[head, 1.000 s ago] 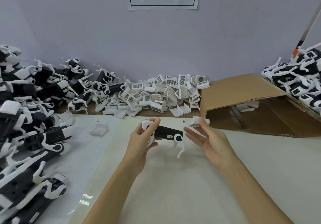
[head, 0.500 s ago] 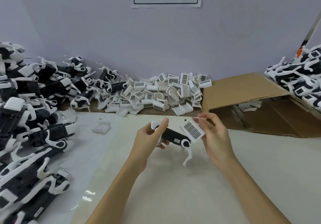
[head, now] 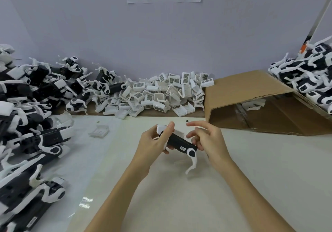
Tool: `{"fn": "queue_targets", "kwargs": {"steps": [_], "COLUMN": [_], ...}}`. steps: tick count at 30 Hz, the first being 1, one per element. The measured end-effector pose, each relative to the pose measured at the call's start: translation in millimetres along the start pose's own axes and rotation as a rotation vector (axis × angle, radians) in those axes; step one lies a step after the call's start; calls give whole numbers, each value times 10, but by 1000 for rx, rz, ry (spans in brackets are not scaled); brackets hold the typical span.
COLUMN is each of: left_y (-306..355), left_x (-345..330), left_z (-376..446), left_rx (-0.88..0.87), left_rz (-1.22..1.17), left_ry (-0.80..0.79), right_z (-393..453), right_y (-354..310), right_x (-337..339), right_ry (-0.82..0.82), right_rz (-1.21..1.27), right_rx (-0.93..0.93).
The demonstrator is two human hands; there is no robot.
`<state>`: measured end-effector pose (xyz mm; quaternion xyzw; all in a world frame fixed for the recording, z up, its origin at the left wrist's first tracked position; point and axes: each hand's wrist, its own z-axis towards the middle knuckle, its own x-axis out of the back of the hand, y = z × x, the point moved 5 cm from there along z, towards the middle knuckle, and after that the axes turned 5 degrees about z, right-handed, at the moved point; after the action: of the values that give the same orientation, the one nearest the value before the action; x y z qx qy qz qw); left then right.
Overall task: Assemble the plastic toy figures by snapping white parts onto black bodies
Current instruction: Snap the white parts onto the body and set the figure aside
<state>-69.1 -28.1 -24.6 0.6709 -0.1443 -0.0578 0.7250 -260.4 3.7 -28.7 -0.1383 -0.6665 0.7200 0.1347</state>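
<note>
Left hand (head: 152, 141) fingers clamp the light, rigid black body (head: 179, 142); right hand (head: 208, 140) fingers seemingly pinch its end, avoiding the thin white leg (head: 192, 165)

Bare forearms, seemingly sleeveless, ringless hands (head: 181, 141)

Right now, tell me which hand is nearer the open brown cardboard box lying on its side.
Right. The right hand is just in front of the open brown cardboard box, near its left edge; the left hand is farther left, holding the black toy body.
</note>
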Motion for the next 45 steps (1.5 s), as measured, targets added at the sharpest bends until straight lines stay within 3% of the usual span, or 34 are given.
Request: {"fn": "queue_targets", "kwargs": {"steps": [3,6,9,12,14,17,19,21,24,28,32,40,45], "left_y": [10,22,71,65,29,-7,-24,-50,-67,-59,-98,-50,24], "left_x": [13,179,397,515,539,551,550,549,509,380,261,234,157], "left_z": [9,39,46,78,105,130,145,158,158,150,136,92,46], "left_rx": [-7,-3,-38,-32,-17,12,25,31,23,-10,-45,-87,-167], "left_rz": [7,4,-180,-389,-420,-394,-358,-305,-207,-141,-111,-123,-73], "left_ry": [-17,-157,-268,-206,-145,-68,-24,11,61,148,202,234,142], "right_z": [-7,22,55,102,138,214,193,176,138,86,-3,-187,-170], "right_y": [-28,-31,38,64,133,208,160,94,-48,-87,-196,-387,-262], "right_x": [-22,32,58,-111,-263,-306,-249,-155,-56,-43,-73,-234,-265], "right_ry": [-98,-2,29,-232,-446,-396,-258,-178,-151,-234,-267,-193,-298], "right_rz": [-2,-124,-286,-585,-760,-888,-789,-536,-109,377,-9,-168,-534], "right_rx": [-5,80,150,311,303,374,397,320,246,-23,148,437,381]}}
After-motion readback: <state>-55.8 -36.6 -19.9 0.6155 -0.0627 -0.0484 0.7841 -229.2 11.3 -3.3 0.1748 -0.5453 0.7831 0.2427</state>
